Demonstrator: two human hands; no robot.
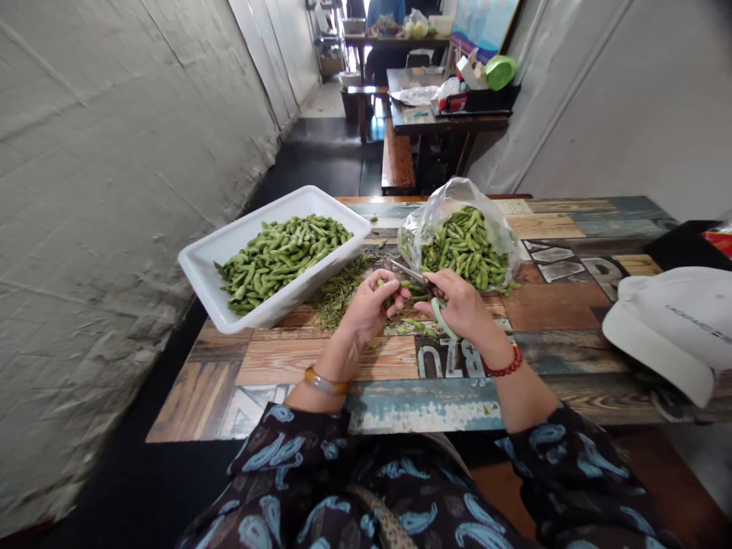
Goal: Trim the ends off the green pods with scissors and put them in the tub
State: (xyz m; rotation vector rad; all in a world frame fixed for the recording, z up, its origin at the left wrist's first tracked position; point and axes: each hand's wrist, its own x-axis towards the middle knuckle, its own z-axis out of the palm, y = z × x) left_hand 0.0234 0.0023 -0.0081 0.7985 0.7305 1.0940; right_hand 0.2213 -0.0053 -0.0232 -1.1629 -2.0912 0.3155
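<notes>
My left hand (pixel 374 303) pinches a green edamame pod, mostly covered by the fingers. Close to its right, my right hand (pixel 457 303) grips a pair of scissors (pixel 439 314) with pale green handles, the blades pointing left toward the pod. Behind my right hand, a clear plastic bag (pixel 438 202) lies with its mouth open, full of edamame pods (pixel 472 248). On the left a white plastic tub (pixel 211 248) holds a heap of pods (pixel 280 263). Trimmed green scraps (pixel 340 293) are piled between the tub and my left hand, and a few loose pods lie under my hands.
A white cap (pixel 669 320) rests at the table's right end beside a black object. The patchwork-patterned table (pixel 320 358) stands near a rough grey wall on the left. Farther back are a bench (pixel 397 156), another table with a cluttered tray, and a person in blue.
</notes>
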